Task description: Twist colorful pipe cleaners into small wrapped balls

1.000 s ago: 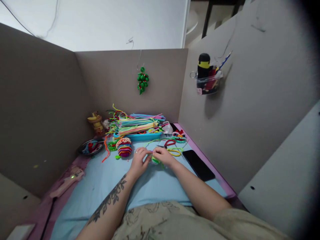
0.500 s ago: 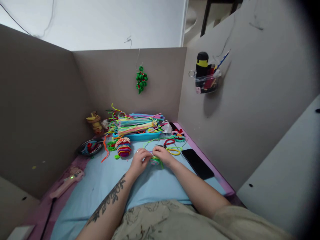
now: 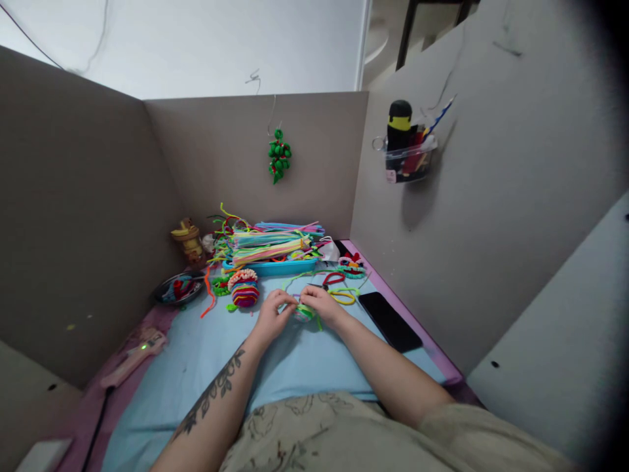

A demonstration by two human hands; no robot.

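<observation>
Over the blue cloth [image 3: 216, 367], my left hand [image 3: 274, 316] and my right hand [image 3: 319, 305] nearly meet. Both are closed, thumb against fingers, on a small green and pink pipe-cleaner piece [image 3: 304, 316] that looks coiled. A green end of it hangs below my right fingers, and a bit of purple shows between the fingertips. My fingers hide much of the piece. Just beyond my right hand lie a red loop [image 3: 335, 278] and a yellow loop [image 3: 346, 299] beside a dark metal tip, perhaps scissors partly covered. Left of my hands stands a striped pipe-cleaner pot [image 3: 244, 292].
Bundled pipe cleaners [image 3: 270, 244] fill a blue tray [image 3: 275, 268] at the back. A black phone [image 3: 390, 321] lies right. At left are a dark bowl [image 3: 164, 295] and a pink glue gun [image 3: 133, 359]. Grey panels [image 3: 255, 151] surround the table; a clear holder [image 3: 410, 164] hangs right.
Both hands stay at the same place with the pipe-cleaner piece. My left fingertips have shifted very slightly away from the right ones. The whole view has drifted a little.
</observation>
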